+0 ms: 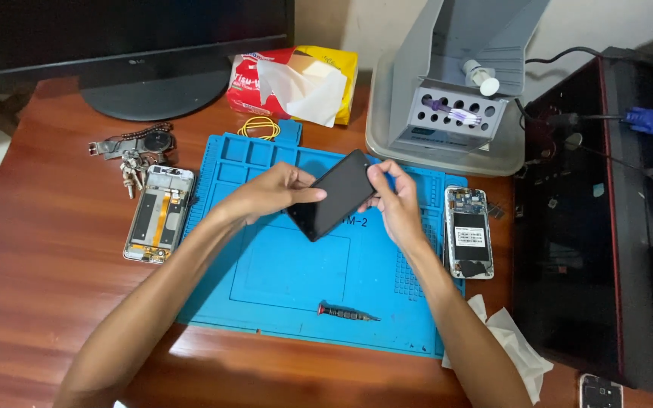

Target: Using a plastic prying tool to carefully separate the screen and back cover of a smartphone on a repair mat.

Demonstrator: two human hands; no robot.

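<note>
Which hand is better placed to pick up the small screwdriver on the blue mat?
Probably the right hand: the screwdriver lies nearer its side, and the left hand also grips the black phone.

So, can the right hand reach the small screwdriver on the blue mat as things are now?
Probably yes, but not at once. The screwdriver lies bare on the blue mat, near the right hand, with nothing between. But that hand and the left hand hold the dark phone, so it must let go first.

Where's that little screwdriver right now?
In the head view, the small dark screwdriver lies flat near the front edge of the blue rubber work mat, between the person's two forearms and below the black phone they hold.
</note>
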